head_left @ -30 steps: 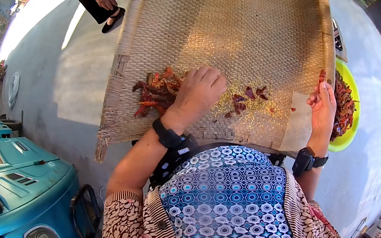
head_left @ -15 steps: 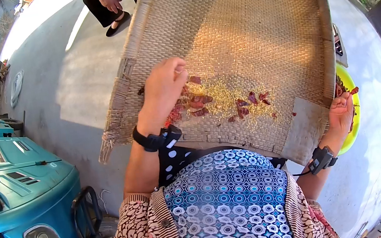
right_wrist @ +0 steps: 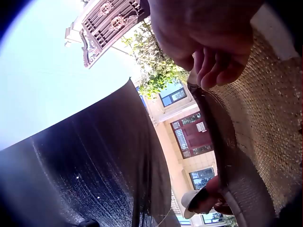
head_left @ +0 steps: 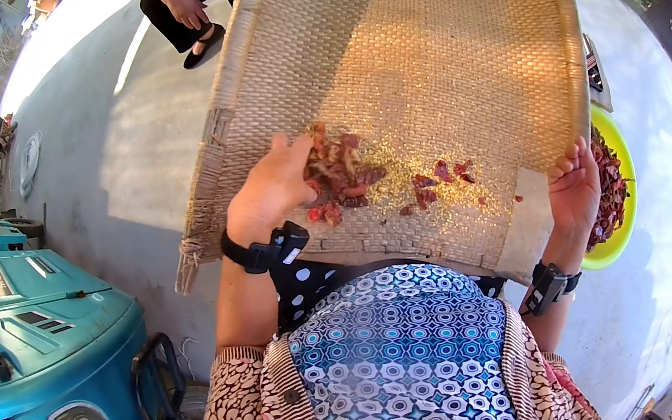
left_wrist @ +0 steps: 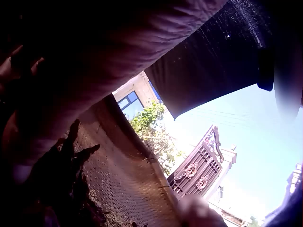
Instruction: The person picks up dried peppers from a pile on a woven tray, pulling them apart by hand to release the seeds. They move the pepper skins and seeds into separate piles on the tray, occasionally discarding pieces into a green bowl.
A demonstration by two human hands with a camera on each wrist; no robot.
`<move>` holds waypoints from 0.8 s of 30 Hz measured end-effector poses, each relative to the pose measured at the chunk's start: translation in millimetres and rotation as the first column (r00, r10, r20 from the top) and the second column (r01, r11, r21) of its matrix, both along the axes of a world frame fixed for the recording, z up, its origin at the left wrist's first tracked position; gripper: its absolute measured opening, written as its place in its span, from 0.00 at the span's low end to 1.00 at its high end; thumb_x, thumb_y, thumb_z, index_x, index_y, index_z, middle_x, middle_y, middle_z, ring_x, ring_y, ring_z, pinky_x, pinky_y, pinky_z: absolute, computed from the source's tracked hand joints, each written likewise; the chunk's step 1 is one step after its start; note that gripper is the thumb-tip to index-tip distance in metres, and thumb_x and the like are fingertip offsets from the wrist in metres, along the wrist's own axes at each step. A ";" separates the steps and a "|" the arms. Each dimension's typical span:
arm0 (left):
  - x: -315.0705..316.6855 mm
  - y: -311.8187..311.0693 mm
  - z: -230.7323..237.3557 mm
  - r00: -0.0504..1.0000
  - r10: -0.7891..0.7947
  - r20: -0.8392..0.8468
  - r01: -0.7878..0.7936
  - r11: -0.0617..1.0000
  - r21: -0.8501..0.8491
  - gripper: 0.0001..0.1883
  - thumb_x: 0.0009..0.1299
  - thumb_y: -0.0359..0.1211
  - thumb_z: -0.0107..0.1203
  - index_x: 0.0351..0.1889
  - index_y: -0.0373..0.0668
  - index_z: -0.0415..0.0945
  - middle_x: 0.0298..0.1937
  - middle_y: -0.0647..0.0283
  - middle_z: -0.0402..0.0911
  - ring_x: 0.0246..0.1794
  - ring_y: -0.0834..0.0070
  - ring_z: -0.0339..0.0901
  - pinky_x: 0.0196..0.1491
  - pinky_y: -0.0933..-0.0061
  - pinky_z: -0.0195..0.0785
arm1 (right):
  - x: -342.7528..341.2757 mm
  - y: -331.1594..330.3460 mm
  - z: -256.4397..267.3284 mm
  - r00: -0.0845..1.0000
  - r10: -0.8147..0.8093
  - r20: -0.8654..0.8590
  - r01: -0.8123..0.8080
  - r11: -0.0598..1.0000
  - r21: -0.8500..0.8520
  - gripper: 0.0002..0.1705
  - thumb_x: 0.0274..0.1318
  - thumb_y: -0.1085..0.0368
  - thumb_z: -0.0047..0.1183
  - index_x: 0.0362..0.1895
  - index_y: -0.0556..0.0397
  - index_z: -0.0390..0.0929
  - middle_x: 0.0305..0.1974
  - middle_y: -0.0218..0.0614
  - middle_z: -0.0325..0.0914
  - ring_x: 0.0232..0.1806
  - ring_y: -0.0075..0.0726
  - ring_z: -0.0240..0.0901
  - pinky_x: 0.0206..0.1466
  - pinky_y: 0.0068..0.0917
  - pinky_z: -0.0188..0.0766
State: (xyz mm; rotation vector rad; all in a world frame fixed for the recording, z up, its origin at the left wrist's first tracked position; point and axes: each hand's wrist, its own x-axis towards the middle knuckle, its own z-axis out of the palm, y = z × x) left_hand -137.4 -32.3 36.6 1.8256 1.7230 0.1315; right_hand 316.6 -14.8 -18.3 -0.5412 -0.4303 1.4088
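Note:
On the woven tray (head_left: 434, 54) lies a loose pile of dried red chili peppers (head_left: 339, 165), with yellow seeds (head_left: 399, 166) scattered around it. My left hand (head_left: 273, 186) reaches in from the left with thumb and fingers spread, fingertips right at the pile. In the left wrist view dark peppers (left_wrist: 71, 172) show below the shadowed left hand (left_wrist: 109, 56). Over the tray's right edge is my right hand (head_left: 574, 185), palm up, its fingers loosely bent with nothing seen in them. The right wrist view shows the same bent fingers (right_wrist: 208, 71) near the rim.
A yellow-green basin (head_left: 627, 203) full of dried peppers stands on the ground right of the tray. A few pepper pieces (head_left: 442, 171) lie apart among the seeds. A teal vehicle (head_left: 38, 327) is at the left. Another person's hands (head_left: 187, 9) show beyond the tray's far left side.
The right hand carried a pepper out over the basin; now it is back at the tray edge without it. My left hand moved left and spread, and the pepper pile shifted right.

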 end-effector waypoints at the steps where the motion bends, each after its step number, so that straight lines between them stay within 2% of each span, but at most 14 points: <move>1: 6.6 4.1 -7.7 0.997 -0.069 0.041 0.067 0.997 0.035 0.35 0.52 0.29 0.64 0.60 0.40 0.65 0.54 0.48 0.65 0.52 0.49 0.71 0.56 0.61 0.66 | -13.6 0.6 2.2 0.999 0.013 0.052 -0.012 1.000 -0.008 0.18 0.69 0.63 0.44 0.59 0.57 0.70 0.41 0.34 0.77 0.34 0.25 0.68 0.37 0.23 0.68; 3: 26.2 13.9 -17.8 0.972 -0.209 0.112 0.196 0.974 0.114 0.31 0.55 0.28 0.62 0.59 0.39 0.65 0.53 0.48 0.67 0.52 0.51 0.71 0.56 0.62 0.66 | -45.3 -1.5 7.2 0.976 0.057 0.209 -0.040 0.996 -0.084 0.14 0.69 0.64 0.45 0.54 0.55 0.72 0.37 0.31 0.77 0.32 0.23 0.69 0.36 0.21 0.67; 6: 62.2 30.1 -5.6 0.937 -0.333 0.108 0.329 0.943 0.051 0.26 0.58 0.26 0.60 0.57 0.39 0.68 0.52 0.48 0.70 0.54 0.52 0.72 0.55 0.63 0.67 | -86.8 -4.5 12.4 0.869 0.187 0.458 -0.120 0.978 -0.172 0.12 0.68 0.64 0.46 0.50 0.54 0.74 0.36 0.30 0.77 0.30 0.22 0.69 0.36 0.20 0.68; 9: 77.9 41.3 -21.5 0.835 -0.481 0.268 0.429 0.874 0.230 0.24 0.60 0.26 0.59 0.55 0.37 0.69 0.48 0.49 0.73 0.52 0.56 0.73 0.53 0.63 0.68 | -112.9 -8.2 18.7 0.721 0.329 0.609 -0.236 0.944 -0.231 0.11 0.67 0.63 0.49 0.49 0.54 0.74 0.35 0.30 0.78 0.28 0.20 0.70 0.35 0.19 0.69; 10: 83.6 41.6 -19.2 0.835 -0.409 0.367 0.368 0.912 0.179 0.21 0.62 0.26 0.59 0.54 0.36 0.70 0.47 0.51 0.75 0.49 0.62 0.75 0.50 0.65 0.70 | -117.4 -9.5 19.3 0.675 0.360 0.644 -0.268 0.933 -0.240 0.11 0.66 0.63 0.50 0.49 0.54 0.74 0.35 0.29 0.78 0.29 0.19 0.71 0.35 0.19 0.69; 13: 88.1 43.1 -4.4 0.840 -0.371 0.395 0.314 0.927 0.205 0.20 0.62 0.27 0.60 0.53 0.36 0.71 0.45 0.54 0.77 0.46 0.68 0.76 0.48 0.67 0.71 | -125.6 -11.5 17.1 0.561 0.381 0.735 -0.299 0.921 -0.249 0.13 0.64 0.64 0.54 0.50 0.55 0.74 0.33 0.28 0.76 0.29 0.18 0.70 0.35 0.17 0.68; 14: 87.9 45.5 -3.8 0.828 -0.344 0.442 0.314 0.939 0.141 0.20 0.62 0.27 0.61 0.52 0.36 0.71 0.45 0.54 0.78 0.45 0.68 0.76 0.47 0.68 0.71 | -128.0 -11.2 16.8 0.526 0.376 0.763 -0.303 0.921 -0.246 0.14 0.63 0.64 0.55 0.50 0.56 0.73 0.32 0.27 0.75 0.30 0.17 0.70 0.35 0.16 0.68; 16: 87.2 49.6 -3.2 0.805 -0.276 0.525 0.321 0.947 0.007 0.21 0.62 0.28 0.62 0.52 0.36 0.71 0.44 0.56 0.78 0.44 0.70 0.77 0.45 0.71 0.72 | -134.1 -11.0 19.1 0.548 0.372 0.749 -0.301 0.924 -0.238 0.15 0.62 0.64 0.56 0.50 0.57 0.73 0.31 0.26 0.74 0.30 0.17 0.70 0.35 0.16 0.67; 18: 89.2 51.4 -16.1 0.753 -0.260 0.605 0.313 0.950 0.018 0.20 0.63 0.28 0.62 0.51 0.36 0.71 0.43 0.58 0.78 0.42 0.72 0.77 0.43 0.73 0.72 | -140.5 -10.3 17.5 0.550 0.344 0.761 -0.289 0.933 -0.213 0.15 0.61 0.66 0.57 0.49 0.59 0.73 0.31 0.27 0.74 0.30 0.17 0.70 0.35 0.16 0.68; 19: 90.0 51.1 -22.9 0.724 -0.250 0.643 0.310 0.951 0.021 0.19 0.63 0.27 0.62 0.51 0.36 0.70 0.42 0.60 0.79 0.42 0.73 0.77 0.42 0.74 0.72 | -141.3 -8.8 13.9 0.508 0.348 0.788 -0.308 0.928 -0.212 0.15 0.60 0.66 0.57 0.49 0.59 0.73 0.32 0.28 0.75 0.31 0.18 0.71 0.35 0.16 0.68; 22: 92.7 48.4 -34.1 0.463 0.066 0.884 0.281 0.935 -0.217 0.15 0.67 0.27 0.59 0.50 0.36 0.70 0.42 0.63 0.78 0.41 0.77 0.76 0.42 0.77 0.72 | -145.1 -7.8 9.1 0.377 0.329 0.866 -0.345 0.918 -0.198 0.11 0.59 0.68 0.58 0.45 0.58 0.76 0.32 0.31 0.78 0.32 0.19 0.75 0.34 0.19 0.71; 24: 89.9 51.0 -38.4 0.416 0.074 0.907 0.308 0.926 -0.217 0.15 0.68 0.28 0.58 0.50 0.36 0.69 0.42 0.62 0.78 0.39 0.78 0.76 0.40 0.77 0.73 | -149.7 -10.8 14.6 0.332 0.325 0.886 -0.353 0.913 -0.203 0.10 0.60 0.69 0.57 0.45 0.58 0.76 0.31 0.30 0.78 0.32 0.19 0.76 0.34 0.19 0.72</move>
